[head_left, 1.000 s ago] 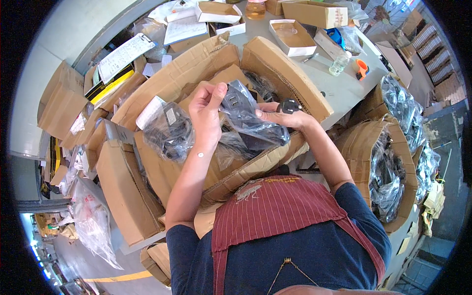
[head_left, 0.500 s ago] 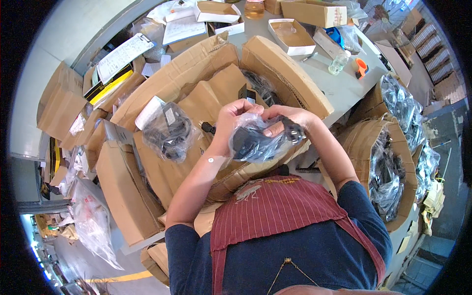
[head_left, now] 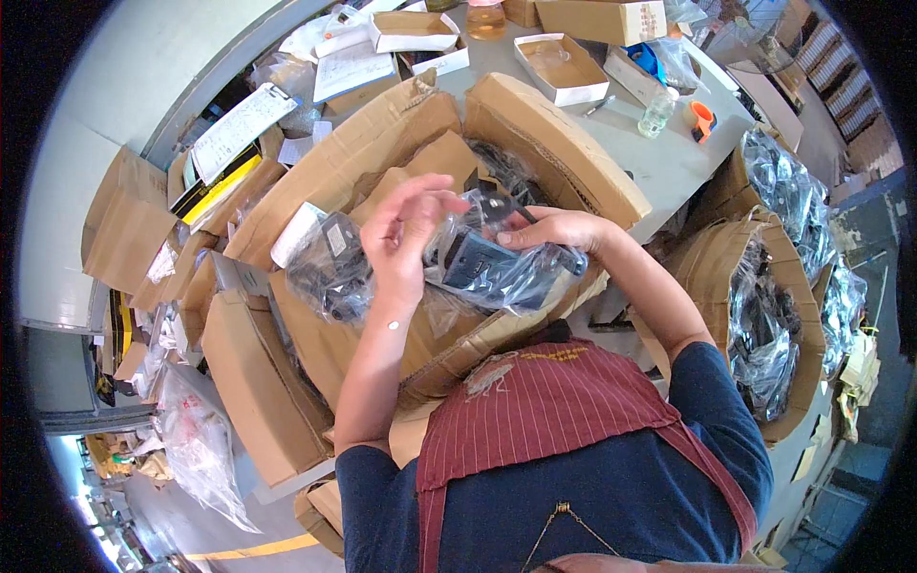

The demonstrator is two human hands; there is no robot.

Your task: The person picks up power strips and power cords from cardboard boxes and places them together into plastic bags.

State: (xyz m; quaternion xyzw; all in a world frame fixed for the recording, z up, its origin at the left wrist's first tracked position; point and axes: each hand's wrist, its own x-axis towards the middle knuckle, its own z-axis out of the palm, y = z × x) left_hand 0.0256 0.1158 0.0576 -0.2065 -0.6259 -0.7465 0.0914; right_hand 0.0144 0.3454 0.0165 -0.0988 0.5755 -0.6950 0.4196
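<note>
A clear plastic bag (head_left: 521,296) holds a black power adapter (head_left: 475,256) with its cord, over the near part of a large open cardboard box (head_left: 368,368). My right hand (head_left: 564,229) grips it from the right, thumb lying on the front. To its left, my left hand (head_left: 406,224) is raised beside the bag with fingers loosely curled and apart. Whether it touches the plastic I cannot tell. A second bagged black item (head_left: 330,272) with a white label lies in the box, left of my left wrist. More black bagged goods (head_left: 511,172) show at the box's far corner.
Tall cartons of bagged black items (head_left: 764,325) stand at the right. On the grey table behind are a white-rimmed tray (head_left: 562,67), a clear bottle (head_left: 658,113) and an orange tape dispenser (head_left: 703,122). A clipboard (head_left: 244,129) rests on boxes at the left.
My left hand has come off the bag's top and moved left, its fingers loosening. The bag has turned so the adapter's flat face shows; my right hand still holds it.
</note>
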